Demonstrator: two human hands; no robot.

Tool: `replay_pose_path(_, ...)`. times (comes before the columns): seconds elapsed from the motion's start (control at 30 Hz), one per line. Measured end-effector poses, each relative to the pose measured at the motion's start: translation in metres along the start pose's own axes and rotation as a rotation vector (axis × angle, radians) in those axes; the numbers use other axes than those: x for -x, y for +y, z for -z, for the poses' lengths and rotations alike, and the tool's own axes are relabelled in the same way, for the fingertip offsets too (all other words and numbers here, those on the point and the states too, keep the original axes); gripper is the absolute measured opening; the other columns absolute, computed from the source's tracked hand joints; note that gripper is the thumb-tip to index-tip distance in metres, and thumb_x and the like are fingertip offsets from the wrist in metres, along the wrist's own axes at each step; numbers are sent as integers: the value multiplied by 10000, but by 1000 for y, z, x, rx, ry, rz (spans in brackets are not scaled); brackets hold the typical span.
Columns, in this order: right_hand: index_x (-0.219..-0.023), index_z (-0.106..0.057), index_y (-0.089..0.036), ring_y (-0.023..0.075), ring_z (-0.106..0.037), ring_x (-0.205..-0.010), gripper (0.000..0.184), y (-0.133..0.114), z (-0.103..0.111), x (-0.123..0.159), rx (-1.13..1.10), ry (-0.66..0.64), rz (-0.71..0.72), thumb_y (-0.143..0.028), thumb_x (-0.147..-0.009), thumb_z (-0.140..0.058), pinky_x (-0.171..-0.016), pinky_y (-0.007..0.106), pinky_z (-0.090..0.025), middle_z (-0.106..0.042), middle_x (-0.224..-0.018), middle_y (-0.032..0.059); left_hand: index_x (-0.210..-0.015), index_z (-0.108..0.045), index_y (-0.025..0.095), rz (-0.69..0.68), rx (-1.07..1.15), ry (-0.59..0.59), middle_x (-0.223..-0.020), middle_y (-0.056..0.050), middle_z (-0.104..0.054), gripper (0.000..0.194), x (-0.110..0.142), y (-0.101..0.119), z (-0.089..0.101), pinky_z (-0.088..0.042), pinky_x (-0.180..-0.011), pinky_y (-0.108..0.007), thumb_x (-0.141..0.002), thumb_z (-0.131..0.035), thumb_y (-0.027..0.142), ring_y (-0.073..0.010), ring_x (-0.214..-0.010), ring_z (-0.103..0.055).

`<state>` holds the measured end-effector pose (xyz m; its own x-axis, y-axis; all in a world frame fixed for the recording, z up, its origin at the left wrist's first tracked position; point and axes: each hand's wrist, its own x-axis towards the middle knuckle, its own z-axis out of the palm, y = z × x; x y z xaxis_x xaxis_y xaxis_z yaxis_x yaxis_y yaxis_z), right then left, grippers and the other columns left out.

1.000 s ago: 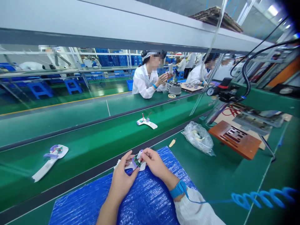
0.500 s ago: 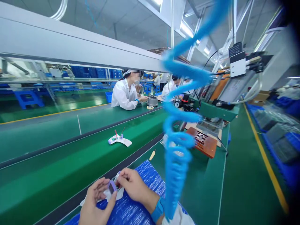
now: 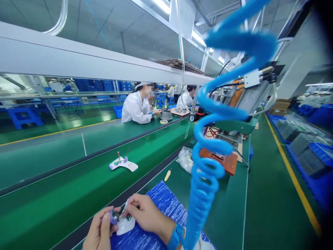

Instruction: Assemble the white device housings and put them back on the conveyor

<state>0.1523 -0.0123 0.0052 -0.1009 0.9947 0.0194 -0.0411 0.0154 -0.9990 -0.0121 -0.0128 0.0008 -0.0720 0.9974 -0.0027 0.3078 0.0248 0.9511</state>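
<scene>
At the bottom of the view my left hand (image 3: 100,231) and my right hand (image 3: 144,213) pinch a small white plastic shell with a purple part and a green circuit board (image 3: 122,222). They hold it over a blue ribbed mat (image 3: 161,201). My left fingers close on the purple end; my right fingers grip the shell's top edge. A blue wrist strap (image 3: 174,238) circles my right wrist, and its blue coiled cord (image 3: 208,152) rises right in front of the camera.
A similar white part with red wires (image 3: 123,163) lies on the green conveyor belt (image 3: 65,194). A clear plastic bag (image 3: 185,159), an orange-brown fixture plate (image 3: 226,161) and a machine (image 3: 241,100) stand to the right. People in white coats (image 3: 136,107) work across the belt.
The camera view has swung further to the right and up. The coiled cord now hangs closer across the view. My hands have turned the white part, keeping hold of it.
</scene>
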Motion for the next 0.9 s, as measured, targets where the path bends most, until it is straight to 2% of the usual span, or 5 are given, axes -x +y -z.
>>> replay_pose_path(0.23, -773, -658, -161, 163, -594, -732, 326, -9, 2, 4, 37, -122, 117, -469, -856, -590, -696, 286, -448, -640, -754, 20, -1065, -532, 184, -210, -36, 24, -947, -100, -696, 509, 7, 1, -9, -531, -721, -369, -841, -460, 636, -251, -850, -667)
replay_pose_path(0.4, -767, -685, -183, 155, -560, -728, 196, -9, 4, 5, 181, -150, 191, -317, -867, -583, -683, 269, -429, -627, -754, 15, -947, -601, 180, -200, 28, 8, -967, -95, -680, 411, 6, 2, -9, -536, -683, -318, -852, -507, 568, -224, -831, -656)
replay_pose_path(0.63, -776, -680, -190, 148, -547, -713, 181, -4, 1, 5, 216, -74, 194, -286, -874, -561, -664, 259, -415, -610, -754, 11, -1229, -539, 204, -281, -14, -234, -1221, -119, -598, 511, 18, 6, 2, -511, -882, -372, -802, -642, 465, -267, -1078, -594)
replay_pose_path(0.83, -917, -673, -200, 144, -547, -665, 224, 13, 1, 1, 79, -43, 131, -402, -825, -644, -612, 253, -421, -604, -734, -9, -1236, -532, 194, -69, 100, -81, -1157, -142, -639, 707, 0, -21, 2, -579, -768, -349, -683, -685, 607, -277, -961, -660)
replay_pose_path(0.9, -927, -671, -200, 147, -559, -672, 263, 15, 1, 1, 33, -42, 120, -440, -821, -647, -628, 260, -435, -608, -745, -5, -1262, -538, 211, -21, 60, -105, -1144, -130, -656, 748, -5, -24, 1, -595, -689, -333, -664, -674, 640, -275, -901, -679)
